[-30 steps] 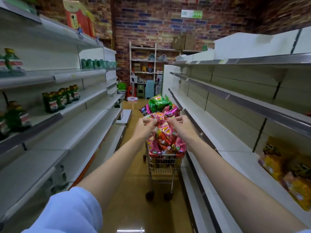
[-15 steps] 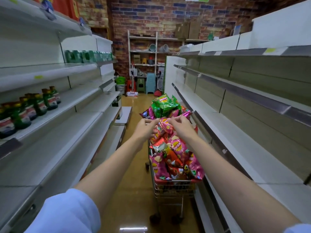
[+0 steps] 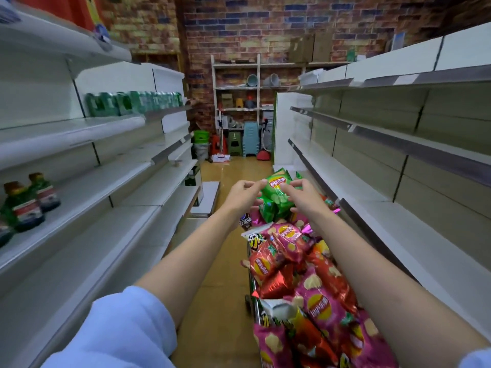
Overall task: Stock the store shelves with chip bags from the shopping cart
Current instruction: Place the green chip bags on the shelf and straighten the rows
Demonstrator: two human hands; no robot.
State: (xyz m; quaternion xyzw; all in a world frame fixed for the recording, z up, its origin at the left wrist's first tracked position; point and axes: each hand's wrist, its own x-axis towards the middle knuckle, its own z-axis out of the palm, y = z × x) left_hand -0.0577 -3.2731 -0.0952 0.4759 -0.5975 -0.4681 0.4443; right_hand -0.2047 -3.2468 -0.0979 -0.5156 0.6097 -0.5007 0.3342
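Landmark: the shopping cart (image 3: pixel 251 296) stands in the aisle in front of you, heaped with chip bags; only a strip of its wire rim shows, and its near end runs off the bottom edge.
Green chip bag (image 3: pixel 276 197): at the far end of the cart, on top of the heap, between your two hands.
Left hand (image 3: pixel 243 193): your fingers curl onto the bag's left edge, thumb and fingertips pinching it.
Right hand (image 3: pixel 303 195): your fingers close on the bag's right side; the lower fingers are hidden behind the bag.
Lift: you cannot tell whether the green bag is clear of the heap or resting on it.
Pink and red chip bags (image 3: pixel 318 301): fill the cart nearer you; your right forearm crosses over them and hides part of the pile.
Right shelves (image 3: pixel 398 235): just beside the cart, bare boards, cut off at the frame edge.
Left shelves (image 3: pixel 87 197): across the aisle from the cart.
Green bottles (image 3: pixel 25 205): on the left shelves, blurred, labels unreadable.
Green packs (image 3: pixel 132 102): one shelf higher, blurred.
Back rack (image 3: pixel 236 102): beyond the cart against the brick wall; its goods are too small to identify.
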